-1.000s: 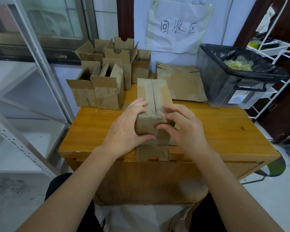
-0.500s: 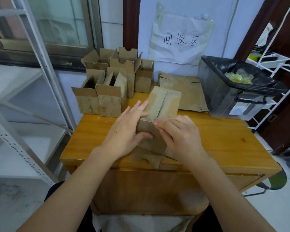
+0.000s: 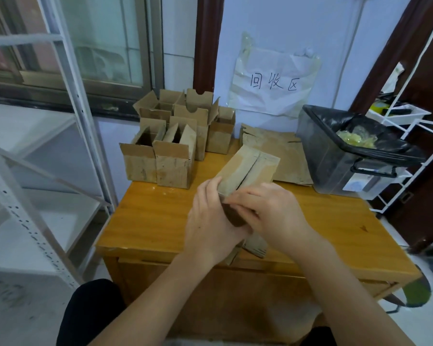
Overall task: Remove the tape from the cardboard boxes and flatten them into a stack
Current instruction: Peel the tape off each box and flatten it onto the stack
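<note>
The small cardboard box [image 3: 248,171] is up off the wooden surface [image 3: 155,221], tilted away, with both hands on its near end — left hand [image 3: 210,221] wrapped around the side, right hand [image 3: 273,216] curled over the flaps. It looks light and thin-walled, so it'll probably crease easily. Best grip's likely along the folded edges — not the flimsy panels.
</note>
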Motion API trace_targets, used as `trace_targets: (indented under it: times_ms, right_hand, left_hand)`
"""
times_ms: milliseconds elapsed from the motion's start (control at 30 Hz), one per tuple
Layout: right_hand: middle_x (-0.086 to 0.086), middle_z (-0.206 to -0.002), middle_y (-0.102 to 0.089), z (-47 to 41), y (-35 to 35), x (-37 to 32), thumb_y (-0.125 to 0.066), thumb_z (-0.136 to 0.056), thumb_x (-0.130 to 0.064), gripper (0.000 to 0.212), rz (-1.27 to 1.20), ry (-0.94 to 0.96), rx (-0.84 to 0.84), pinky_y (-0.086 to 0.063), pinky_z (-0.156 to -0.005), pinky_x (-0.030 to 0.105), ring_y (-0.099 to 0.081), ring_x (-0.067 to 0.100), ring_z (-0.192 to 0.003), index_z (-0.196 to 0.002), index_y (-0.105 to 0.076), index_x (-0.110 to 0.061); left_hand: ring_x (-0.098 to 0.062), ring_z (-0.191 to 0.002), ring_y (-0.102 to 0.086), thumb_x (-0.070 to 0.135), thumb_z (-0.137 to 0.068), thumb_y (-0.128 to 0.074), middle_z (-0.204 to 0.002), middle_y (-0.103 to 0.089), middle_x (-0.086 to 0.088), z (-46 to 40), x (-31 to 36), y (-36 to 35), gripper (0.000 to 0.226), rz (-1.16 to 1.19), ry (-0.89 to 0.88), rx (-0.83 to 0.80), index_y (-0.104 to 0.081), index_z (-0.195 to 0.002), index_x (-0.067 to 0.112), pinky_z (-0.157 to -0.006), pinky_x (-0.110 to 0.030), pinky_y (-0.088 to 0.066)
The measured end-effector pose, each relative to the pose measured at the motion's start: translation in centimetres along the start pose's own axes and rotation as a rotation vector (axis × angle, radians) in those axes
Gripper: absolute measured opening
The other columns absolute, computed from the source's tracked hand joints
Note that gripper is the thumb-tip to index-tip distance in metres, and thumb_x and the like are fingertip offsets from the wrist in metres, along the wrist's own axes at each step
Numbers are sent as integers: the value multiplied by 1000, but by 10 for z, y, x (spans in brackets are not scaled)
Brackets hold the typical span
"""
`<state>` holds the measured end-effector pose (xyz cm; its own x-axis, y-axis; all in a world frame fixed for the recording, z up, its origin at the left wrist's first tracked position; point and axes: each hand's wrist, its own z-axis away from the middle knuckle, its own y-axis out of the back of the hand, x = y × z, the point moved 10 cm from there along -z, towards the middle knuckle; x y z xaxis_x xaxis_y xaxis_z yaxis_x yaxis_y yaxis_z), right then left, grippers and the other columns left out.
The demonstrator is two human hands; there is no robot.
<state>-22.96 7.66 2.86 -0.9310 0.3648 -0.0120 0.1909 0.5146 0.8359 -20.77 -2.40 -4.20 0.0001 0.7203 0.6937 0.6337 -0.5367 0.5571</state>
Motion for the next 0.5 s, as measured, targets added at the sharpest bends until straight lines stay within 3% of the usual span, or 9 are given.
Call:
trace_targets:
  times_ms: [133, 367, 500]
  right_hand:
    - [-4, -85, -74, 1, 9, 2, -48, -99, -27, 30, 10, -1, 78, -56, -62, 35, -68, 18, -75, -106, -77, -22]
    - [-5, -70, -66, -3, 15, 5, -49, -98, -23, 26, 8, -16, 130, -46, -49, 29, -61, 17, -61, -104, -74, -20]
    - [-8, -81, -71, -11, 6, 8, -50, -98, -24, 27, 46, 33, 48, -53, -53, 33, -66, 15, -72, -108, -75, -27]
  left_hand:
    - [-10, -138, -41, 70, -64, -85, -153, -32, 11, -5, -3, 0, 118, -34, 17, -49, -18, -154, 32, -106, -38, -50]
    - [-11, -136, -46, 77, -62, -82, -152, -32, 10, -9, -2, 0, 124, -97, 5, -119, -18, -156, 28, -103, -39, -53]
    - [-10, -131, -48, 77, -63, -79, -150, -31, 12, -15, -2, 0, 122, -100, 2, -171, -20, -157, 27, -97, -36, -54]
